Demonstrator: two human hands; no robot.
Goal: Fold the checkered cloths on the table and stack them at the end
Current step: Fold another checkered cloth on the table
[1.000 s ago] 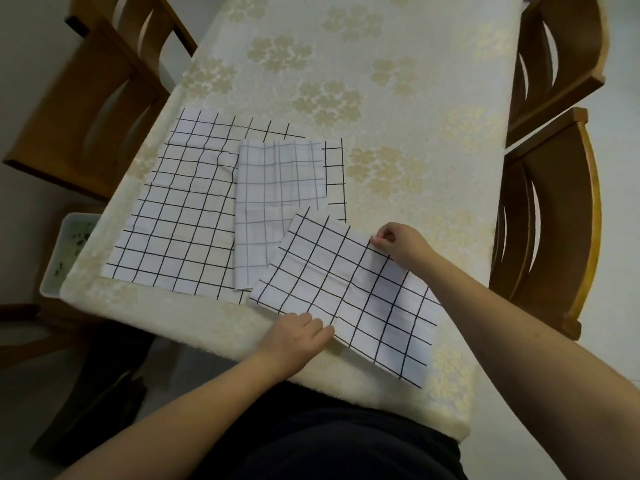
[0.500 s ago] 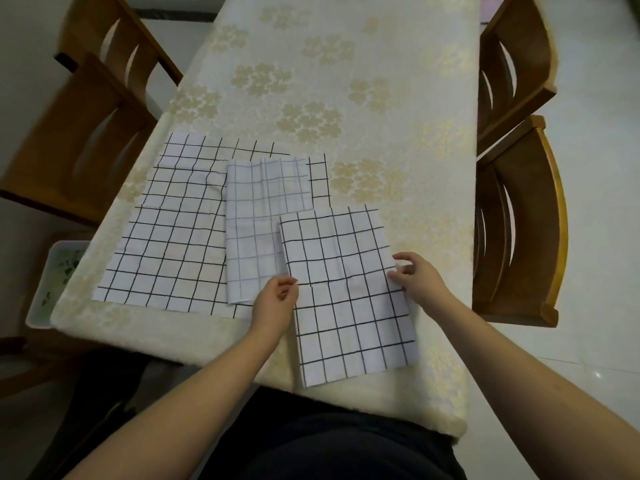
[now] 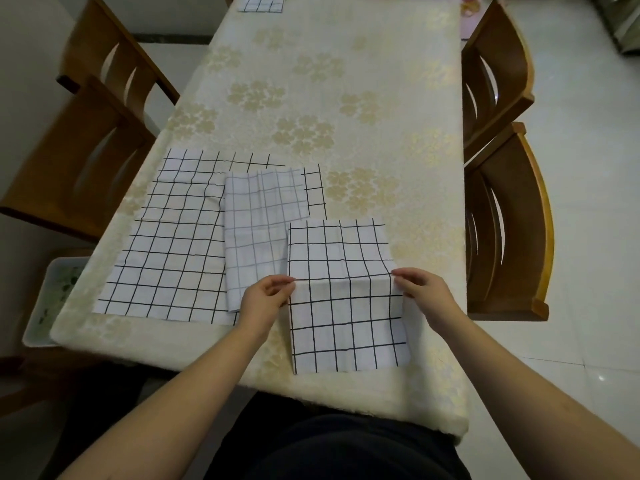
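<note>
A white cloth with a bold black check [image 3: 346, 323] lies lengthwise near the table's front edge. My left hand [image 3: 265, 299] pinches its left edge at mid-length. My right hand [image 3: 424, 294] pinches the right edge opposite, and the cloth is raised into a ridge between them. To its left lies a paler cloth with a thin grey check [image 3: 256, 230], folded narrow. Beneath that spreads a large black-checked cloth [image 3: 166, 251]. One folded checkered cloth [image 3: 260, 3] sits at the table's far end.
The table [image 3: 346, 98] wears a cream cover with gold flowers. Wooden chairs stand on the left [image 3: 86, 161] and on the right [image 3: 502, 230]. A white tray [image 3: 52, 292] sits low by the front left corner. My dark lap is under the front edge.
The bold-checked cloth was turned from a slant to straight along the table. Both hands slid to its side edges at mid-length and pinched them up into a ridge.
</note>
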